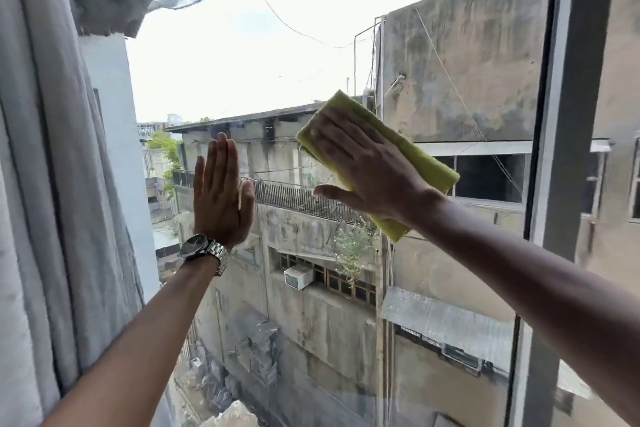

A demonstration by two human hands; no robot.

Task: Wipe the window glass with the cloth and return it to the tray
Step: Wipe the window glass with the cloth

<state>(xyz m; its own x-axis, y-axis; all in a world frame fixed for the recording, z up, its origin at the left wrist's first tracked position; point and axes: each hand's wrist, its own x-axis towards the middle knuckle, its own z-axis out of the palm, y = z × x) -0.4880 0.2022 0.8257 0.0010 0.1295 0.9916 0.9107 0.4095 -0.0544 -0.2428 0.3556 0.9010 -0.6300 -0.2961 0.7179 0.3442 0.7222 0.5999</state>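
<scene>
A large pane of window glass fills the view, with old buildings and bright sky behind it. My right hand lies flat on a folded yellow-green cloth and presses it against the glass at mid height, fingers spread and pointing up-left. My left hand rests flat on the glass to the left of the cloth, fingers together and pointing up, holding nothing. A metal watch is on that wrist. No tray is in view.
A grey curtain hangs along the left side. The dark window frame runs top to bottom at the right, with another pane beyond it.
</scene>
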